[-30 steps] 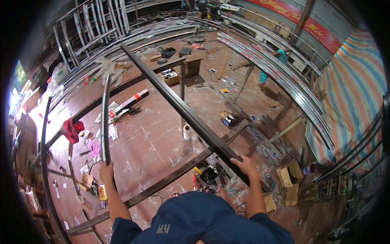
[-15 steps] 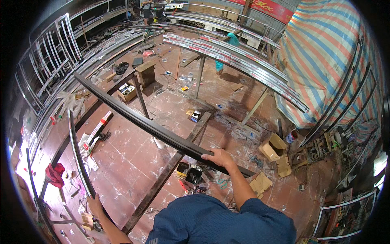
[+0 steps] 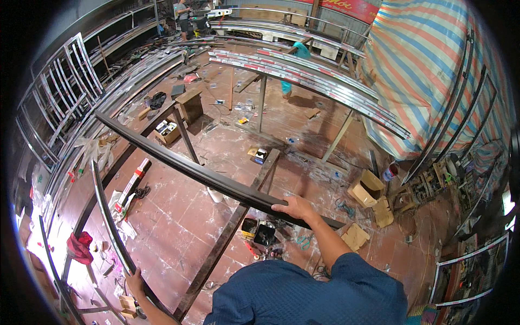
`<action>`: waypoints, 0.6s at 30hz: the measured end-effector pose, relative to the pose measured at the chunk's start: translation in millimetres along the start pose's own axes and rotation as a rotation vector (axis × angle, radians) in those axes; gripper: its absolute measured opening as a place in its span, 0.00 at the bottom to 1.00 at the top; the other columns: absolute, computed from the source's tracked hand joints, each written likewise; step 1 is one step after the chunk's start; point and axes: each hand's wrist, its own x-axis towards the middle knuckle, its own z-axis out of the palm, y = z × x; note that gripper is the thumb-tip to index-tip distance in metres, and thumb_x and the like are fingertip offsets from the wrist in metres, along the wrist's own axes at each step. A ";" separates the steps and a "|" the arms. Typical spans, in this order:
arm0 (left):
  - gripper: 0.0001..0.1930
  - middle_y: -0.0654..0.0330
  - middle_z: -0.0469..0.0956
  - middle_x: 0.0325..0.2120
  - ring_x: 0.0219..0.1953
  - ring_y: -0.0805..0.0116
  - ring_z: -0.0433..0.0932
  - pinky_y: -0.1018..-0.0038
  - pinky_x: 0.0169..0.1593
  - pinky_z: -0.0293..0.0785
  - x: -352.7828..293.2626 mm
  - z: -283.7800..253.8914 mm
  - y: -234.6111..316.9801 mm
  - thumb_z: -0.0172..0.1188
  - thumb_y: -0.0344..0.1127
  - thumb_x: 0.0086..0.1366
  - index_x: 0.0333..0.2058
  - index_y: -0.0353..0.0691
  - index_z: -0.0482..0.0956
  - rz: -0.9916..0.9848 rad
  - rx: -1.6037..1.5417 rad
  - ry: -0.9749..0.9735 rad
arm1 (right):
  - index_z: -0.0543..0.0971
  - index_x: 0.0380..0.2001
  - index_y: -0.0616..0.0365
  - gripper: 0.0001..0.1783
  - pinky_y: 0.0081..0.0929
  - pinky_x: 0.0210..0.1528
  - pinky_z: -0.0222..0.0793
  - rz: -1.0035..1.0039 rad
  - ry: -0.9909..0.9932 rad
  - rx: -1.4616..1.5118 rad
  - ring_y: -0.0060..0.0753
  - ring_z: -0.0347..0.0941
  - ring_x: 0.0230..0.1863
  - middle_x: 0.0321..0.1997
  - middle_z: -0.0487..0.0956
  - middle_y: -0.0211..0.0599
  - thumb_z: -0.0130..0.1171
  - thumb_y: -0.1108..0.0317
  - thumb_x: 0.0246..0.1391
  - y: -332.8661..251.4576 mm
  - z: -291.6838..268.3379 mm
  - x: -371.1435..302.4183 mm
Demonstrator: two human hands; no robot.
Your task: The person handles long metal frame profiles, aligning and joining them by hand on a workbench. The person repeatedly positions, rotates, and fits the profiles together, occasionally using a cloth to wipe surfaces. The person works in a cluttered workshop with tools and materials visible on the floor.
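Observation:
A long dark metal profile [image 3: 179, 162] runs slantwise across the frame from the far left, resting on dark support beams. My right hand [image 3: 297, 208] is closed round it near its right end, thumb on top. On the left, my left hand [image 3: 135, 283] is closed on a second long profile [image 3: 108, 216], which has a shiny silver face and dark edges. That bar slants up and away from me. A dark support beam [image 3: 216, 254] passes between my hands.
Silver profiles [image 3: 314, 78] lie on a stand ahead. An open cardboard box [image 3: 364, 189] and small bins [image 3: 264, 234] sit on the tiled floor. A striped tarp [image 3: 422, 81] covers a pile at right. Two people, one in teal [image 3: 300, 51], one at the back [image 3: 182, 19], are beyond.
The whole view has tilted slightly, bringing the person at the back further into sight. Both hands keep their hold on the profiles, with little visible movement of the bars.

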 end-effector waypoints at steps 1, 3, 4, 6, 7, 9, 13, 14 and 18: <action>0.47 0.37 0.82 0.54 0.57 0.43 0.81 0.56 0.61 0.74 5.8 -0.4 -4.8 0.71 0.52 0.62 0.70 0.27 0.64 -0.025 -0.042 -0.047 | 0.87 0.51 0.57 0.50 0.51 0.60 0.75 0.003 0.007 -0.025 0.62 0.81 0.58 0.52 0.85 0.60 0.56 0.18 0.53 3.0 1.1 -0.9; 0.46 0.40 0.82 0.51 0.54 0.44 0.81 0.56 0.60 0.75 4.2 8.0 4.2 0.72 0.52 0.62 0.69 0.27 0.65 -0.080 -0.295 -0.187 | 0.87 0.50 0.58 0.51 0.51 0.61 0.74 0.036 0.039 -0.069 0.62 0.81 0.58 0.53 0.85 0.60 0.56 0.17 0.53 10.4 -2.0 -6.8; 0.45 0.41 0.82 0.50 0.53 0.45 0.81 0.55 0.60 0.75 7.1 11.8 6.1 0.72 0.51 0.62 0.69 0.26 0.66 -0.106 -0.417 -0.261 | 0.87 0.50 0.58 0.51 0.52 0.61 0.74 0.050 0.034 -0.081 0.62 0.81 0.58 0.53 0.85 0.61 0.55 0.17 0.52 14.2 -3.0 -8.9; 0.38 0.48 0.80 0.41 0.42 0.50 0.81 0.56 0.47 0.79 34.8 13.3 -38.2 0.73 0.51 0.63 0.62 0.29 0.71 -0.078 -0.651 -0.270 | 0.87 0.50 0.58 0.52 0.52 0.62 0.74 0.028 0.019 -0.072 0.63 0.80 0.59 0.54 0.85 0.62 0.55 0.16 0.52 2.1 2.0 -0.7; 0.35 0.52 0.79 0.37 0.37 0.53 0.81 0.57 0.41 0.81 47.3 12.2 -52.2 0.73 0.51 0.63 0.58 0.30 0.73 -0.075 -0.730 -0.285 | 0.87 0.51 0.59 0.52 0.53 0.62 0.74 0.018 0.023 -0.070 0.62 0.80 0.59 0.54 0.85 0.62 0.55 0.16 0.52 -6.4 0.7 -0.3; 0.30 0.56 0.76 0.31 0.28 0.59 0.79 0.61 0.31 0.80 40.7 8.8 -59.5 0.73 0.52 0.63 0.52 0.33 0.74 -0.131 -0.743 -0.343 | 0.87 0.51 0.59 0.53 0.54 0.63 0.73 0.016 0.025 -0.081 0.62 0.80 0.59 0.54 0.85 0.62 0.54 0.15 0.52 -17.7 -3.5 -5.9; 0.24 0.59 0.74 0.23 0.19 0.62 0.76 0.65 0.22 0.80 15.9 5.5 -21.0 0.75 0.52 0.63 0.46 0.43 0.74 -0.234 -0.824 -0.407 | 0.87 0.51 0.59 0.56 0.55 0.63 0.73 0.100 0.049 -0.210 0.62 0.81 0.59 0.55 0.85 0.60 0.50 0.13 0.51 -6.4 -0.4 -16.8; 0.24 0.59 0.73 0.23 0.19 0.61 0.76 0.64 0.22 0.81 13.6 4.6 -18.5 0.75 0.52 0.63 0.45 0.43 0.74 -0.251 -0.838 -0.417 | 0.87 0.51 0.59 0.56 0.55 0.63 0.73 0.107 0.059 -0.219 0.62 0.81 0.59 0.55 0.85 0.60 0.50 0.12 0.51 -8.1 0.4 -14.9; 0.21 0.65 0.71 0.25 0.22 0.69 0.71 0.72 0.28 0.70 12.7 6.7 -9.9 0.75 0.48 0.62 0.44 0.43 0.77 -0.015 -0.789 -0.380 | 0.88 0.51 0.59 0.57 0.53 0.63 0.74 0.146 0.126 -0.232 0.63 0.80 0.59 0.55 0.85 0.60 0.52 0.12 0.49 -11.1 5.7 -25.6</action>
